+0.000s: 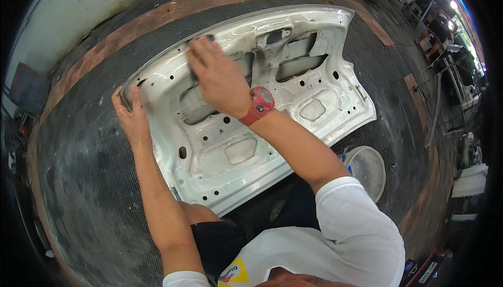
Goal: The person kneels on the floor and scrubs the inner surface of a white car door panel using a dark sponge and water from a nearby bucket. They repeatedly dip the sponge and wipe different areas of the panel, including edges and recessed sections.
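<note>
At far left, a pale wall (pixel 68 20) rises beyond the dark ridged floor (pixel 89 151), which a reddish band crosses. Your left hand (pixel 134 122) grips the upper left corner of the white car panel (pixel 241 151), thumb on the facing side and fingers around the rim. The panel lies in front of you on the floor, slanting up to the right, its inner face toward you, with round holes and larger dark openings. Your right hand (pixel 222 80) is over the panel's upper left part, near its far edge, fingers close together and slightly blurred; a dark object (pixel 210 38) peeks out by the fingertips, though you cannot tell whether the hand pinches it or just presses on it. A red watch (pixel 259 103) circles your right wrist. Right of your forearm, a round pale bucket (pixel 372 169) stands near the panel's lower right edge, and farther right, cluttered equipment (pixel 456 72) lines the room's side
</note>
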Available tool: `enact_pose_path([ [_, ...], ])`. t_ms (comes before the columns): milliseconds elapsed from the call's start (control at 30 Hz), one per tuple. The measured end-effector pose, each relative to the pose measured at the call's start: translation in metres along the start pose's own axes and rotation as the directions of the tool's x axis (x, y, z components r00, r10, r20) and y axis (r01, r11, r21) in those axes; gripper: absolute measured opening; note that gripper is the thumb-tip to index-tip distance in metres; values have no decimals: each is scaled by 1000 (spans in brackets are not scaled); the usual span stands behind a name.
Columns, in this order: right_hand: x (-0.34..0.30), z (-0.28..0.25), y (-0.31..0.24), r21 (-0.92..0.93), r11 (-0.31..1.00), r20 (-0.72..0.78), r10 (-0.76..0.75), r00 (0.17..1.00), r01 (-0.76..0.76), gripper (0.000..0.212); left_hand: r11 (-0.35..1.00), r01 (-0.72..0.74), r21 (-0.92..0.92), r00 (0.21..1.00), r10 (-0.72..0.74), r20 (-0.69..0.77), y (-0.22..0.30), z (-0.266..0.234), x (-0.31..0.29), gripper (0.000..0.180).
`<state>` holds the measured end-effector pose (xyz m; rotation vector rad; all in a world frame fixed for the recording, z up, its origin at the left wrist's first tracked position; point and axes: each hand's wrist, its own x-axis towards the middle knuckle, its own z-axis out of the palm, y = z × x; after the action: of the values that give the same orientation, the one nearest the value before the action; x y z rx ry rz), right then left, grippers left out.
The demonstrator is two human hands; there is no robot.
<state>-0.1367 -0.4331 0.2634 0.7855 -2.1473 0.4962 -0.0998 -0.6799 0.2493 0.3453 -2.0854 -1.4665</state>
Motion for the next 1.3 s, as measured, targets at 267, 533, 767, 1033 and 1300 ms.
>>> enact_pose_path([
  [267,-22,-65,143,-207,939,-174,242,954,-276,47,995,-70,70,997,71,-3,7,6,-5,65],
  [533,-38,-59,174,78,960,-77,273,959,-267,44,998,-5,-58,1000,6,20,6,-3,-1,65],
  [767,-85,-102,303,-92,848,-242,489,838,-521,45,999,-41,17,998,41,43,7,8,-4,67],
  [1033,-84,-85,233,-234,863,-187,413,891,-449,55,999,-48,20,997,46,67,13,3,-6,72],
  [1300,-58,-34,110,-166,963,12,216,976,-211,61,998,-70,10,997,69,17,2,-2,-2,72],
])
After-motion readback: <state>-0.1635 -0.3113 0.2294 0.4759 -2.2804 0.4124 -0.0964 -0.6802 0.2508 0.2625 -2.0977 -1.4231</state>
